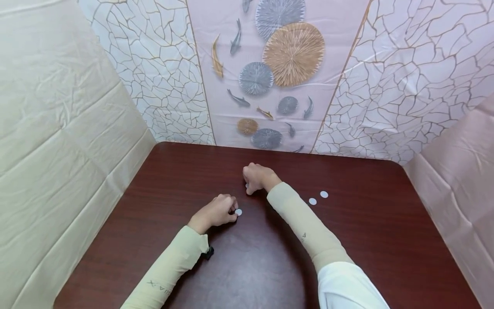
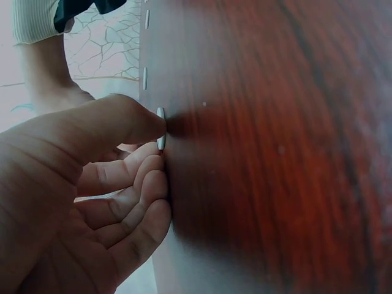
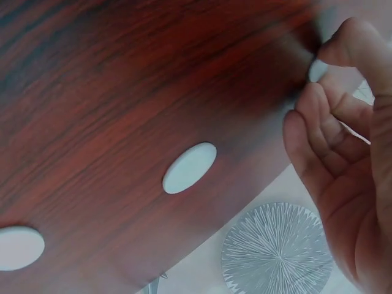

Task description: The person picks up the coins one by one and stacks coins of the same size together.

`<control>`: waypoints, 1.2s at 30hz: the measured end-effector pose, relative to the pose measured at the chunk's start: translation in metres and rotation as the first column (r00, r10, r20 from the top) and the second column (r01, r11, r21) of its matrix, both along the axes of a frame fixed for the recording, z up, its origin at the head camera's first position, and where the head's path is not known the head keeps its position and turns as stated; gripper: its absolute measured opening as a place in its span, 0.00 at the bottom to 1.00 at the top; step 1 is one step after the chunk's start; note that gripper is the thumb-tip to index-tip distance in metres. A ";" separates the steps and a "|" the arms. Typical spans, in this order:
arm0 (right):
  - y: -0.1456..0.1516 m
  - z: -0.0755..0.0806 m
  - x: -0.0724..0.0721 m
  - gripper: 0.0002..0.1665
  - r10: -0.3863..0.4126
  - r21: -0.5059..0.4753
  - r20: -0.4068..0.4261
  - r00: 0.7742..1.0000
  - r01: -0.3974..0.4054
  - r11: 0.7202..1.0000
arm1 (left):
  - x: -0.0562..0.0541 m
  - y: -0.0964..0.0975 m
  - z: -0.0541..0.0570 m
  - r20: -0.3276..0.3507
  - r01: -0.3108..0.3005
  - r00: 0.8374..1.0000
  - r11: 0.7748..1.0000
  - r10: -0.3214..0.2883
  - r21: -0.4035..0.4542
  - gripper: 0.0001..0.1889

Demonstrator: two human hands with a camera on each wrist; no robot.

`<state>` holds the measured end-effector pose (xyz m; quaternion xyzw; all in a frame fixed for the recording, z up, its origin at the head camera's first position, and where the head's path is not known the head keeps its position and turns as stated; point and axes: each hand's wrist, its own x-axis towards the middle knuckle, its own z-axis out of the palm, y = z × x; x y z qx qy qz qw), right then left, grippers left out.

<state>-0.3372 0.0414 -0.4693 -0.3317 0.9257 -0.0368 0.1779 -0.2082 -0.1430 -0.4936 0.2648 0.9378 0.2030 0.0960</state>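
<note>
Near the middle of the table, my left hand [image 1: 216,211] pinches a small flat white disc [image 1: 238,212] between thumb and fingertips, right at the tabletop. The left wrist view shows this disc [image 2: 161,128] edge-on, with the thumb over its middle and the other fingers curled beside it. Farther back, my right hand [image 1: 259,177] bends down over a second white disc [image 1: 247,186], mostly hidden in the head view. In the right wrist view that disc [image 3: 316,71] sits between the thumb and the forefinger, close over the wood.
To the right of my right hand, two more white discs, a nearer one [image 1: 312,201] and a farther one [image 1: 324,194], lie flat on the dark reddish-brown table [image 1: 366,240]. Patterned cloth [image 1: 262,116] hangs along the back edge, and plain cloth [image 1: 65,141] borders the left side.
</note>
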 end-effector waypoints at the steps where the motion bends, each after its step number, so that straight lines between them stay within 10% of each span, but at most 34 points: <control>1: 0.000 -0.001 -0.001 0.12 0.014 0.012 -0.014 1.000 -0.014 1.000 | 0.000 0.000 0.000 -0.002 0.000 1.000 1.000 0.000 0.001 0.07; 15: -0.002 -0.001 -0.006 0.16 0.247 0.190 -0.141 0.959 -0.219 0.957 | -0.001 0.006 -0.001 0.019 0.002 1.000 1.000 -0.002 -0.013 0.07; 36: 0.018 -0.012 -0.001 0.09 0.183 -0.151 -0.059 0.981 -0.190 0.970 | 0.000 0.002 0.001 0.029 -0.025 0.999 0.999 0.026 -0.032 0.07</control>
